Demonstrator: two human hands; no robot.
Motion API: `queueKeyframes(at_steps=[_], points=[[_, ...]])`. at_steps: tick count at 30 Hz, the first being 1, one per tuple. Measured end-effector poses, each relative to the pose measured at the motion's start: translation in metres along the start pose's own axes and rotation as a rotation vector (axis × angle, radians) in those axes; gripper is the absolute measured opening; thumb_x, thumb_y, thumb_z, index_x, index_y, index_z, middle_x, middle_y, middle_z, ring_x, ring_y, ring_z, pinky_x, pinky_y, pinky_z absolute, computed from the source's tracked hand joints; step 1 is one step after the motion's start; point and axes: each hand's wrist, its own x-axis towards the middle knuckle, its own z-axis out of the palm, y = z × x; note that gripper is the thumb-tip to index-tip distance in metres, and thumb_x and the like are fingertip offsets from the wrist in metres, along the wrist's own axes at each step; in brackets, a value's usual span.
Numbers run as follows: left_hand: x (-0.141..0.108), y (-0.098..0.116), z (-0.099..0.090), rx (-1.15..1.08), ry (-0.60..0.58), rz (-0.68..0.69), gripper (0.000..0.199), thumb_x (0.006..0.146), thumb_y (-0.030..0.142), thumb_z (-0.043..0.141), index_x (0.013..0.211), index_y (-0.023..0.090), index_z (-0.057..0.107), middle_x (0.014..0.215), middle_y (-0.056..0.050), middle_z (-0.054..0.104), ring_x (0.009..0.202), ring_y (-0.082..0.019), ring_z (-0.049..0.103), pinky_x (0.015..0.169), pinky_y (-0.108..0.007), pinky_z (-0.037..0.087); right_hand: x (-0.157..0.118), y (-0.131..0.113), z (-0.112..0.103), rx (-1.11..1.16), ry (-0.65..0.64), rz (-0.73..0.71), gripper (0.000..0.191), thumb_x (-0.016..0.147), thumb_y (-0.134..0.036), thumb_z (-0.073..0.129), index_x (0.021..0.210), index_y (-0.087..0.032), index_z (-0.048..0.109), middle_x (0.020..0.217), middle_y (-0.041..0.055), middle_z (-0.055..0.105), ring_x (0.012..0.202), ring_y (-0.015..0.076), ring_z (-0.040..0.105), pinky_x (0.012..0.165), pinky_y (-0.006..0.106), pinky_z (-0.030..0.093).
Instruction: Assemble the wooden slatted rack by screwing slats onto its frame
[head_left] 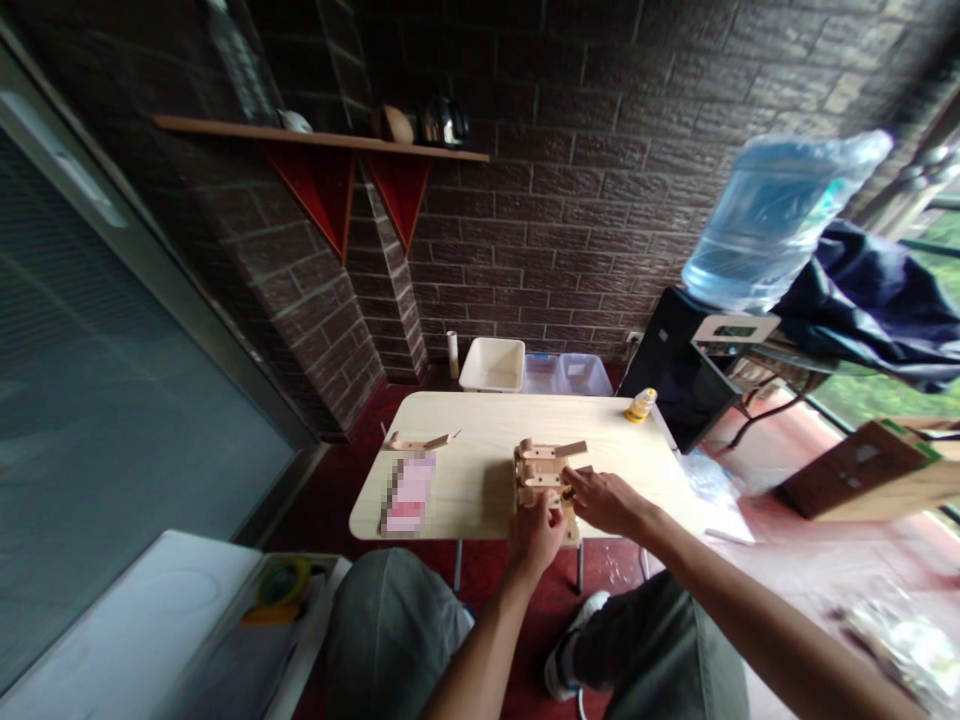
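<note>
One wooden assembly (541,479), lower centre | left hand (536,532) pinching its near end | right hand (602,498) curled, dark-and-yellow item (568,493) at fingertips, hold cannot be told | pale worktop (469,440) | yellow-labelled bottle (641,406), right, wording illegible | pink item (409,494) pixelated | dark brick wall (525,230)

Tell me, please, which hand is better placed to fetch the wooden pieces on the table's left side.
Probably the left hand: it is nearer those wooden pieces, while the right hand is farther across the table.
</note>
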Motion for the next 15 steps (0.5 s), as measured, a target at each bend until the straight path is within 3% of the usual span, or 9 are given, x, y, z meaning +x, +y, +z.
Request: queueKeyframes(at_steps=[7, 15], points=[[0.0, 0.001, -0.001, 0.0, -0.008, -0.01, 0.034, 0.088, 0.026, 0.06, 0.121, 0.03, 0.065, 0.079, 0.0, 0.075, 0.076, -0.017, 0.07, 0.069, -0.026, 0.048, -0.003, -0.003, -0.01, 0.004, -0.015, -0.002, 0.026, 0.095, -0.016, 0.043, 0.119, -0.022, 0.051, 0.111, 0.0091, 0.07, 0.095, 0.0203, 0.067, 0.073, 0.026, 0.044], [0.001, 0.002, -0.003, -0.003, -0.024, -0.011, 0.034, 0.089, 0.027, 0.058, 0.121, 0.029, 0.065, 0.081, -0.001, 0.075, 0.078, -0.017, 0.07, 0.07, -0.026, 0.048, 0.004, 0.002, 0.001, -0.004, -0.021, 0.009, 0.026, 0.096, -0.021, 0.045, 0.121, -0.016, 0.05, 0.105, 0.0136, 0.071, 0.096, 0.023, 0.067, 0.074, 0.028, 0.045]])
